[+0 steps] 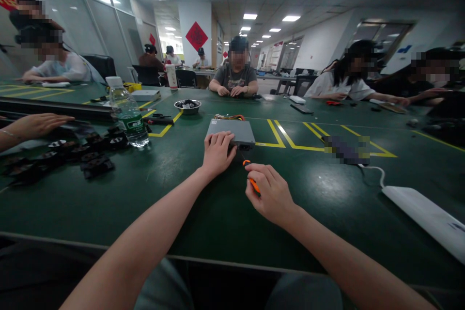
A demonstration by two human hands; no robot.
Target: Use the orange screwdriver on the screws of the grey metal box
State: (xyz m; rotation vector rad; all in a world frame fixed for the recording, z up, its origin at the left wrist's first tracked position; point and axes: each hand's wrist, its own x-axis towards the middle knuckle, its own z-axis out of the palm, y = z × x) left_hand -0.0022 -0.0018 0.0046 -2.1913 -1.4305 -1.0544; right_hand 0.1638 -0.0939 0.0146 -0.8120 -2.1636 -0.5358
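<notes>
A grey metal computer power supply (pixel 238 131) lies on the green table in front of me, with its socket side facing me and coloured cables at its far edge. My left hand (pixel 219 151) grips its near left corner, fingers curled over the top and thumb by the front side. In my right hand (pixel 271 191) is a screwdriver (pixel 254 185) with an orange and black handle. Its thin shaft points up and left at the near face of the power supply; whether the tip touches a screw is too small to tell.
Left of the power supply stand a water bottle (pixel 128 114) and a metal bowl (pixel 187 106) of small parts. Black parts (pixel 96 164) lie farther left, near another person's hand (pixel 34 131). On the right are a phone (pixel 345 150) and a white power bank (pixel 423 213) joined by cable.
</notes>
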